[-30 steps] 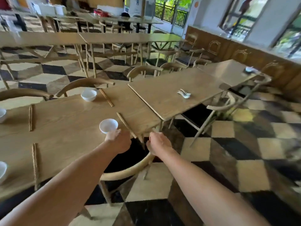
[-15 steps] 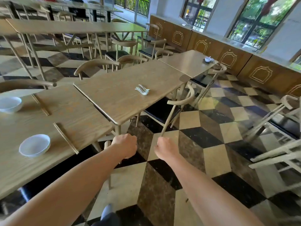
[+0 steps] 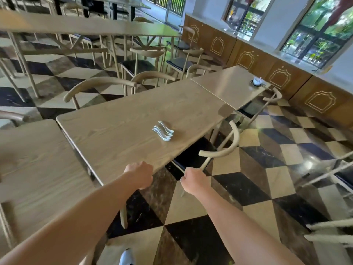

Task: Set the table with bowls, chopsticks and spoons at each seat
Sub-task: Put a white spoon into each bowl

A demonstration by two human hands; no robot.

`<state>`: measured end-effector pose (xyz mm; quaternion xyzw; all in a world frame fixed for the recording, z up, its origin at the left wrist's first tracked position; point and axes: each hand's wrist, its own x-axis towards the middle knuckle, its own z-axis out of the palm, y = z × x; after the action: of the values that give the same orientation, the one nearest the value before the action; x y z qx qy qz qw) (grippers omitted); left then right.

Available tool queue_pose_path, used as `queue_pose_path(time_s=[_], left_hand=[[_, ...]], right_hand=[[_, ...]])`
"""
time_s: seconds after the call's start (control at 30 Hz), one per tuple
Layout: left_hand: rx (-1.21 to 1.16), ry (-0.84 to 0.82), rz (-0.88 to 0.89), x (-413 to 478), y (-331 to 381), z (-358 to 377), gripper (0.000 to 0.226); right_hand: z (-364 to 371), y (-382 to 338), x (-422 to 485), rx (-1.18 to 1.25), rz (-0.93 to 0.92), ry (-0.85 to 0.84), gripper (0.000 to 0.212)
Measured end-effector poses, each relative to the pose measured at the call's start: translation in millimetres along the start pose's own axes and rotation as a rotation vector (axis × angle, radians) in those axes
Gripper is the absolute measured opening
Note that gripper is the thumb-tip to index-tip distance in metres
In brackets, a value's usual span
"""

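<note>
A small pile of white ceramic spoons (image 3: 163, 130) lies near the right edge of the middle wooden table (image 3: 122, 129). My left hand (image 3: 140, 175) hovers over that table's near corner, fingers curled into a loose fist with nothing in it. My right hand (image 3: 194, 180) is beside it over the floor, fingers also curled and empty. Both hands are well short of the spoons. No bowls or chopsticks show on this table.
A curved-back wooden chair (image 3: 222, 148) is tucked under the table's right side. Another table (image 3: 32, 169) adjoins on the left, and a third (image 3: 231, 87) beyond carries a small cup (image 3: 257, 80). More chairs (image 3: 99, 83) line the far side. Checkered floor (image 3: 248, 188) lies to the right.
The view has shifted right along the row of tables. The bowls and chopsticks on the left table have left the frame, and the spoons are now closer. Both hands stay curled and empty.
</note>
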<state>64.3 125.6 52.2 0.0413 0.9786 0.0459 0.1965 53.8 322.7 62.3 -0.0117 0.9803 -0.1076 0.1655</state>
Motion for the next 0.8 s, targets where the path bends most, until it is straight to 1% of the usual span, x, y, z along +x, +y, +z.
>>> queue_pose_path(time_s=[0.1,0.17,0.23,0.3,0.37,0.5,0.6,0.7,0.73,0.8], left_hand=[[-0.027,-0.014,-0.048,55,-9,-16,0.026],[-0.049,-0.051,-0.087,84,-13,-21,0.026],[-0.037,-0.087,-0.094,114,-17,-19,0.027],[-0.029,-0.12,-0.093,143,-19,-18,0.029],[-0.058,-0.144,-0.119,175,-21,-16,0.029],[-0.161,-0.169,-0.209,237,-24,-16,0.023],[-0.255,-0.206,-0.3,281,-24,-16,0.023],[-0.369,-0.235,-0.406,313,-24,-15,0.023],[-0.418,-0.231,-0.45,324,-25,-12,0.024],[-0.521,-0.225,-0.531,340,-25,-8,0.026]], right_hand=[[-24,1,61,0.037,0.006,-0.008,0.025],[-31,2,90,0.066,-0.002,-0.054,0.023],[-32,3,121,0.065,-0.02,-0.104,0.019],[-29,2,157,0.052,-0.033,-0.137,0.026],[-25,0,199,0.024,-0.049,-0.168,0.026],[-27,-5,290,0.03,-0.102,-0.227,0.012],[-28,-10,358,0.04,-0.143,-0.263,0.013],[-25,-18,410,0.018,-0.154,-0.284,0.009],[-23,-22,426,0.01,-0.167,-0.283,0.01],[-17,-30,447,-0.003,-0.189,-0.284,0.023]])
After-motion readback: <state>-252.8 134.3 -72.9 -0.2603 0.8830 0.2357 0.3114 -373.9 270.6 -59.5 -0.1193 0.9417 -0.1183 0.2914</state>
